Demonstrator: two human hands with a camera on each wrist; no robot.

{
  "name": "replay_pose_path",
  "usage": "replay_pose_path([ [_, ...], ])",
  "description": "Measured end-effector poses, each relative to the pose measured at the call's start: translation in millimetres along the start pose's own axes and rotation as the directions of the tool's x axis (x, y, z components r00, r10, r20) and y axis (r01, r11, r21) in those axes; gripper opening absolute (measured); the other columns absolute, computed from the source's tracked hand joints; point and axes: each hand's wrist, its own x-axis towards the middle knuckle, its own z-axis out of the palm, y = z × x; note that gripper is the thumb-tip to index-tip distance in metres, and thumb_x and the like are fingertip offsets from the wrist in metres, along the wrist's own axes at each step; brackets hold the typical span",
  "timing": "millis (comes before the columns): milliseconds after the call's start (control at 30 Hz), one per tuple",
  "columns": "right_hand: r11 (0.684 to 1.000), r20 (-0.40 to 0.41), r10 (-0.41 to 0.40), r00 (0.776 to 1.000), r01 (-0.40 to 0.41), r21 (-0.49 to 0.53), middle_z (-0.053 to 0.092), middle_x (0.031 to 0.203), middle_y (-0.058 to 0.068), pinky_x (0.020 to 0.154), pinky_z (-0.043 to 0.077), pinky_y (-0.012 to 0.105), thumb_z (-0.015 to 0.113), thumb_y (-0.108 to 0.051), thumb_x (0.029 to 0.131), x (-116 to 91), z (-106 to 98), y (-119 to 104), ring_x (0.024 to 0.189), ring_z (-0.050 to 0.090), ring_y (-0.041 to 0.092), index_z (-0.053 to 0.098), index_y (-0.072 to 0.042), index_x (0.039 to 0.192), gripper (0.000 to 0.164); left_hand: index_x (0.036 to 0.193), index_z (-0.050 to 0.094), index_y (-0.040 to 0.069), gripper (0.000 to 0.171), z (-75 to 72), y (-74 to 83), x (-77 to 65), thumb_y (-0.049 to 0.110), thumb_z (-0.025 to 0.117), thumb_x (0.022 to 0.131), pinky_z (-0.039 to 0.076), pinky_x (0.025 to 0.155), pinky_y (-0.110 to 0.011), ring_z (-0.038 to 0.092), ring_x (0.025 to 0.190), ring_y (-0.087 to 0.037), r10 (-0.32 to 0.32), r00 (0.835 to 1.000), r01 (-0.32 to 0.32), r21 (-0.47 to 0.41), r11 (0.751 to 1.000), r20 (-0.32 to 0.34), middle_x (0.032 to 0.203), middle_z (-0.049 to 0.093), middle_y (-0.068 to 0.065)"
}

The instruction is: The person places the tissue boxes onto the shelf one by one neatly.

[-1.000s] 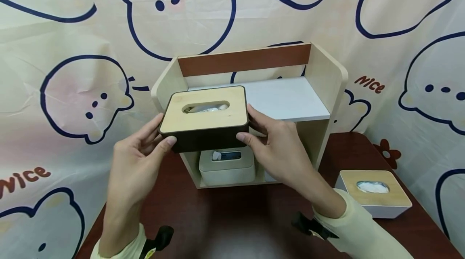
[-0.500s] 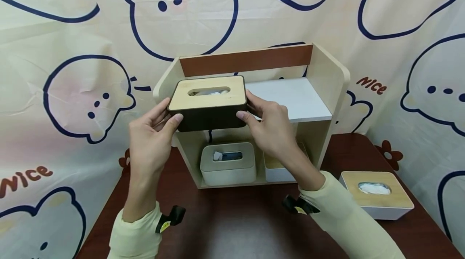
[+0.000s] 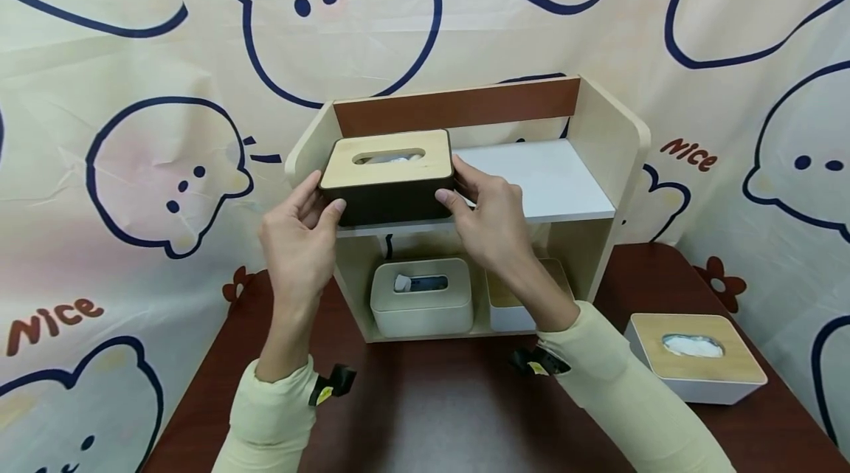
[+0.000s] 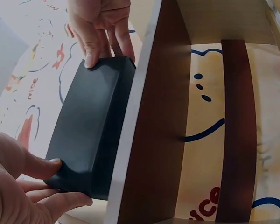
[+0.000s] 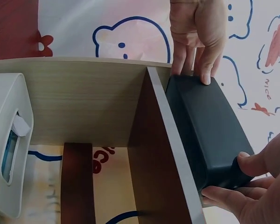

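A black tissue box (image 3: 396,201) with a pale wooden lid is held between both hands at the left part of the shelf unit's white upper shelf (image 3: 541,176). My left hand (image 3: 300,237) grips its left end, thumb on the front face. At the right end my right hand (image 3: 488,218) holds it the same way. Both wrist views show the dark tissue box (image 4: 91,126) right at the shelf's edge, gripped at its two ends. Tissue shows in the lid's oval slot.
The lower compartment holds a grey-white tissue box (image 3: 421,314) and a wood-lidded white box (image 3: 511,318), partly behind the right arm. Another wood-lidded tissue box (image 3: 697,358) stands on the brown table (image 3: 438,406) at right. The unit's right side panel (image 3: 607,148) rises above the shelf.
Both hands have carried the black tissue box forward and slightly right, from in front of the unit to over the upper shelf. The boxes below have come into view.
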Motion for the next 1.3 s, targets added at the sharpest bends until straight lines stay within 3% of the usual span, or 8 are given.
replay_pose_path([
  [200, 1.0, -0.004, 0.021, 1.0, -0.021, -0.012, 0.06, 0.153, 0.018, 0.105, 0.058, 0.039, 0.072, -0.013, 0.104, 3, 3, 4, 0.137, 0.064, 0.028, 0.051, 0.0, 0.157, 0.058, 0.149, 0.063, 0.003, 0.051, 5.1, -2.7, 2.0, -0.001, 0.074, 0.099, 0.055, 0.107, -0.039, 0.068, 0.13, -0.026, 0.018, 1.0, -0.017, 0.023, 1.0, -0.021, 0.145, 0.067, -0.018],
  [467, 0.998, 0.011, 0.055, 0.998, -0.054, -0.034, 0.061, 0.152, 0.019, 0.105, 0.058, 0.04, 0.072, -0.013, 0.104, 3, 7, 10, 0.137, 0.064, 0.029, 0.05, 0.0, 0.158, 0.059, 0.151, 0.062, 0.006, 0.052, 10.8, -9.4, 0.2, 0.001, 0.073, 0.1, 0.056, 0.106, -0.042, 0.068, 0.131, -0.028, -0.025, 1.0, 0.026, 0.069, 0.997, -0.015, 0.146, 0.065, -0.019],
  [767, 0.997, 0.007, 0.059, 0.998, -0.058, -0.048, 0.06, 0.153, 0.019, 0.105, 0.058, 0.039, 0.071, -0.014, 0.105, 3, 9, 11, 0.138, 0.063, 0.028, 0.05, -0.001, 0.158, 0.058, 0.153, 0.06, 0.007, 0.053, 13.6, -12.2, -0.4, 0.004, 0.073, 0.102, 0.057, 0.106, -0.044, 0.067, 0.131, -0.032, -0.02, 1.0, 0.021, 0.118, 0.993, -0.018, 0.147, 0.064, -0.021],
  [1100, 0.996, 0.012, 0.078, 0.997, -0.077, -0.054, 0.059, 0.155, 0.018, 0.106, 0.058, 0.037, 0.071, -0.015, 0.105, 3, 9, 10, 0.139, 0.062, 0.028, 0.049, -0.003, 0.16, 0.06, 0.156, 0.056, 0.008, 0.057, 13.8, -14.5, -1.5, 0.008, 0.074, 0.102, 0.056, 0.107, -0.044, 0.065, 0.135, -0.032, -0.01, 1.0, 0.01, 0.115, 0.993, -0.001, 0.151, 0.061, -0.021],
  [1300, 0.996, 0.034, 0.091, 0.995, -0.092, 0.003, 0.051, 0.164, 0.014, 0.106, 0.057, 0.035, 0.072, -0.019, 0.105, -5, 5, 11, 0.145, 0.058, 0.029, 0.044, -0.006, 0.163, 0.066, 0.161, 0.049, 0.012, 0.065, 6.1, -14.8, -12.5, 0.016, 0.075, 0.102, 0.053, 0.113, -0.042, 0.059, 0.143, -0.028, -0.038, 0.999, 0.035, 0.089, 0.995, 0.032, 0.159, 0.056, -0.014],
])
